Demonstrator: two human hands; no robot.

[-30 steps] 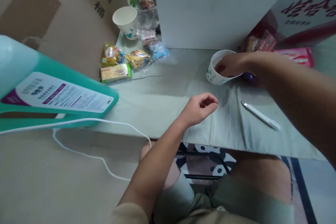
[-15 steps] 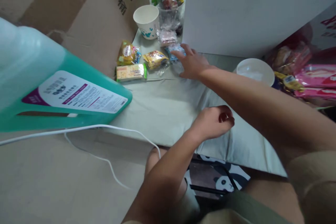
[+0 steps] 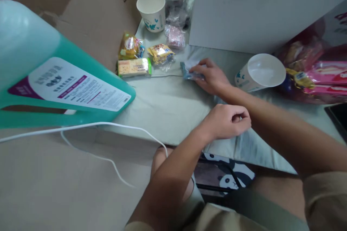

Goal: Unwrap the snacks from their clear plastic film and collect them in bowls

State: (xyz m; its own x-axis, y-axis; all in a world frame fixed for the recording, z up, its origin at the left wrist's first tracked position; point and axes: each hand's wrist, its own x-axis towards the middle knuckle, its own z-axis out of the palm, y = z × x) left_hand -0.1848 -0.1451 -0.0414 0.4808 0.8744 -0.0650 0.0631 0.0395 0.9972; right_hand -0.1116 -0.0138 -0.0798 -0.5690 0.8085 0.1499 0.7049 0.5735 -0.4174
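Observation:
My right hand [image 3: 211, 76] has its fingers closed on a small blue snack packet [image 3: 189, 69], low over the pale cloth or touching it; part of the packet is hidden under the fingers. Nearer to me, my left hand [image 3: 227, 121] is loosely curled with the fingertips drawn in, and nothing shows in it. To the left lie a yellow wrapped snack [image 3: 161, 53], a pack of crackers [image 3: 134, 67] and an amber snack packet [image 3: 129, 46]. A pink-and-white wrapped snack [image 3: 175, 36] sits behind them. Right of my right hand, a paper cup [image 3: 261, 72] leans tilted.
A large jug of green liquid [image 3: 89, 68] stands at the left, with a white cable [image 3: 121, 125] along its base. Another paper cup [image 3: 151, 12] stands upright by a cardboard box [image 3: 103, 14]. A white panel [image 3: 244, 11] rises behind. Pink snack packages [image 3: 328, 79] lie at right.
My right hand has drawn back toward me, bringing the blue packet away from the pink-and-white snack. My left hand stays curled and has shifted slightly right. The whole view has tilted a little.

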